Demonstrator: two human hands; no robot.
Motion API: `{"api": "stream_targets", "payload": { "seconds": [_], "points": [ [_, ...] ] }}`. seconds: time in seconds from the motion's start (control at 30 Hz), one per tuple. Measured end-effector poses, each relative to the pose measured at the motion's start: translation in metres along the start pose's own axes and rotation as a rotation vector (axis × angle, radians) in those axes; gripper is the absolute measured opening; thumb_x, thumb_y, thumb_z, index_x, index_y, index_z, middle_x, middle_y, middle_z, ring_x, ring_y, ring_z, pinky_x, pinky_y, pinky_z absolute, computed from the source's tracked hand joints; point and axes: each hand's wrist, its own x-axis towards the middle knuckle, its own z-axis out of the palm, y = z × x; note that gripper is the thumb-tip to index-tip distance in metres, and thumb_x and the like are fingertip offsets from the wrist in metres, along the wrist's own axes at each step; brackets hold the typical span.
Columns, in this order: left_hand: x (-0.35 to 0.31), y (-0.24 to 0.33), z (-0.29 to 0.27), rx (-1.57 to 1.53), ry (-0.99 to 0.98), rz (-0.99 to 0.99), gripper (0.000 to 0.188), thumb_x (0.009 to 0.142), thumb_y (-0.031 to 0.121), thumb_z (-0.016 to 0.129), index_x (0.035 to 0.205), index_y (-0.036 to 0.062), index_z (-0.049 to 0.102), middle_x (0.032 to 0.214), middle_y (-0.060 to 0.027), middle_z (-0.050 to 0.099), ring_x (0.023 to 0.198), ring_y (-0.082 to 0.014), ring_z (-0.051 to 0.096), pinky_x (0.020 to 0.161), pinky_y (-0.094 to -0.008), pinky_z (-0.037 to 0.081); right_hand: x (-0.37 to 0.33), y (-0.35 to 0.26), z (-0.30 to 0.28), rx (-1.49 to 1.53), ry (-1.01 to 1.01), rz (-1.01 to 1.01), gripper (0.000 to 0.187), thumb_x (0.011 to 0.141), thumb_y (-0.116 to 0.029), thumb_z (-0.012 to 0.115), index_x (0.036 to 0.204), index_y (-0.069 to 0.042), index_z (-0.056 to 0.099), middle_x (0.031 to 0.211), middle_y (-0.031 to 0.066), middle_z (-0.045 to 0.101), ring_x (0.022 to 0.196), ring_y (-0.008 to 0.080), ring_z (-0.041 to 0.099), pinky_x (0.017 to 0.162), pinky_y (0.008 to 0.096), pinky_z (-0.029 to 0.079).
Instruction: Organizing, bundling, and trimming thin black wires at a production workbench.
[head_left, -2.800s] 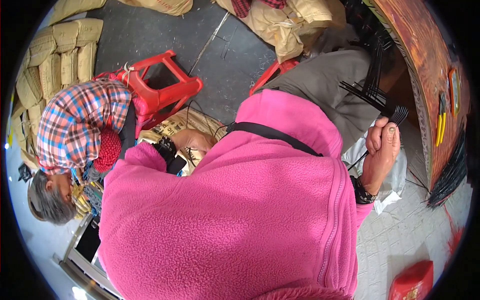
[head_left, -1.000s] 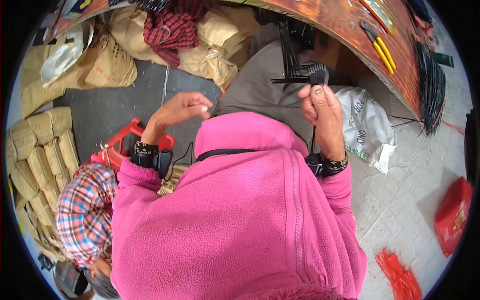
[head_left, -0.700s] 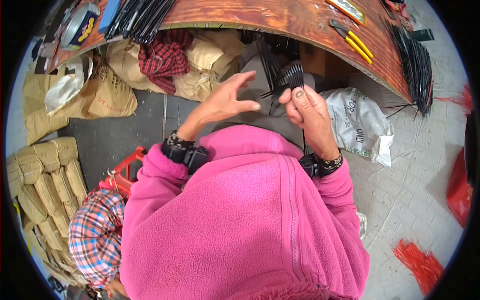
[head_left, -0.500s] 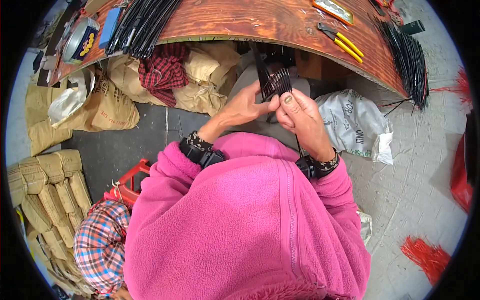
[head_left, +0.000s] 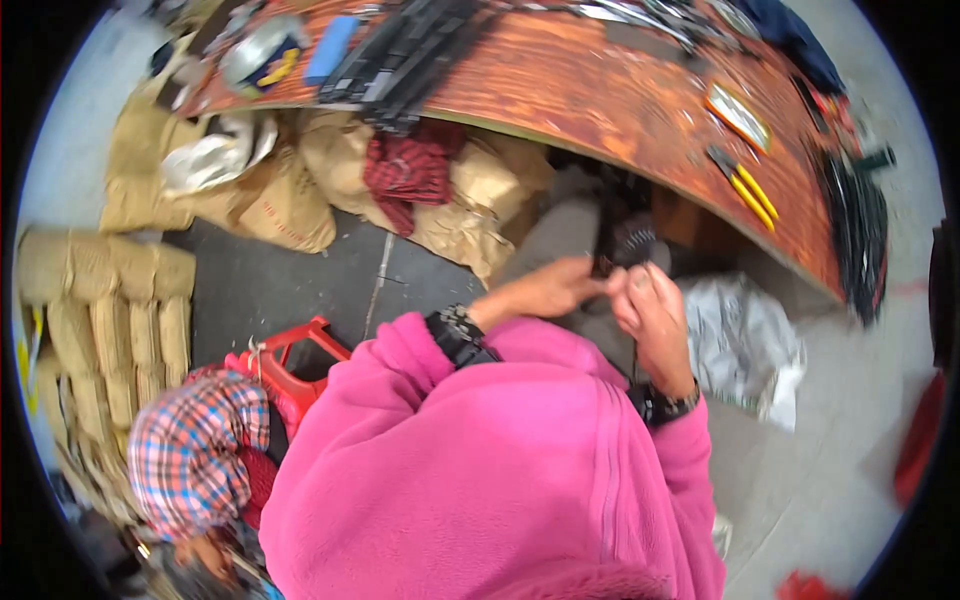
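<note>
Just under the table's front edge, my hands meet around a bundle of thin black strands (head_left: 632, 240); motion blurs them. My right hand (head_left: 652, 312) is closed, its thumb and fingers pinching the base of the bundle. My left hand (head_left: 550, 288) is beside it, fingers curled in against the strands and fingertips close to the right thumb. The bundle's tips fan out beyond the fingers, against the dark space under the table. What exactly joins the strands is too blurred to tell.
The wooden table (head_left: 560, 85) holds yellow-handled pliers (head_left: 742, 188), a yellow-rimmed case (head_left: 738, 117), black strips (head_left: 400, 60), a blue block (head_left: 331, 50) and a tin (head_left: 262, 58). More black strands (head_left: 855, 240) hang at its right end. Sacks, a red stool (head_left: 295, 365) and a person in plaid (head_left: 195, 450) are around me.
The view has swung, so the table and sacks appear shifted right and tilted. My hands stay together at the black bundle, lower in the picture. The person in plaid shows more.
</note>
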Motion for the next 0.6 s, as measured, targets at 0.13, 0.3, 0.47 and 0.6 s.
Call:
{"api": "stream_targets", "payload": {
  "seconds": [0.13,0.3,0.47,0.6],
  "points": [
    [0.004,-0.033,0.011,0.214,-0.048,-0.068,0.027,0.098,0.024,0.054,0.108,0.0,0.059,0.094,-0.0235,0.064,0.085,-0.0326,0.063,0.079,-0.0412,0.049,-0.007,0.005,-0.005,0.025,0.067,-0.039,0.032,0.104,-0.029,0.045,0.09,-0.003,0.055,0.063,-0.005,0.039,0.053,0.0031,0.031,0.048,0.0207,0.023],
    [-0.014,-0.021,0.007,0.174,0.077,0.03,0.019,0.095,0.019,0.054,0.099,0.0046,0.066,0.085,-0.0163,0.066,0.081,-0.0314,0.062,0.074,-0.0402,0.047,-0.002,0.009,0.006,0.016,0.029,-0.034,0.031,0.104,-0.03,0.045,0.09,-0.003,0.054,0.061,-0.0047,0.038,0.051,0.0029,0.029,0.045,0.0198,0.022],
    [-0.012,-0.016,0.005,0.193,0.016,-0.012,0.018,0.094,0.016,0.056,0.102,0.0028,0.064,0.088,-0.0199,0.065,0.081,-0.0336,0.062,0.074,-0.0415,0.047,-0.002,0.01,0.004,0.036,0.079,-0.043,0.03,0.105,-0.029,0.044,0.089,-0.004,0.051,0.059,-0.0062,0.034,0.048,0.0021,0.026,0.042,0.0186,0.02],
    [-0.012,-0.012,0.006,0.149,0.003,0.014,0.016,0.094,0.015,0.057,0.102,0.0024,0.064,0.088,-0.0201,0.065,0.079,-0.0333,0.062,0.074,-0.0416,0.048,-0.001,0.008,0.003,0.044,0.081,-0.044,0.029,0.105,-0.028,0.044,0.09,-0.004,0.051,0.058,-0.0064,0.033,0.047,0.0022,0.026,0.042,0.0187,0.021]
  ]
}}
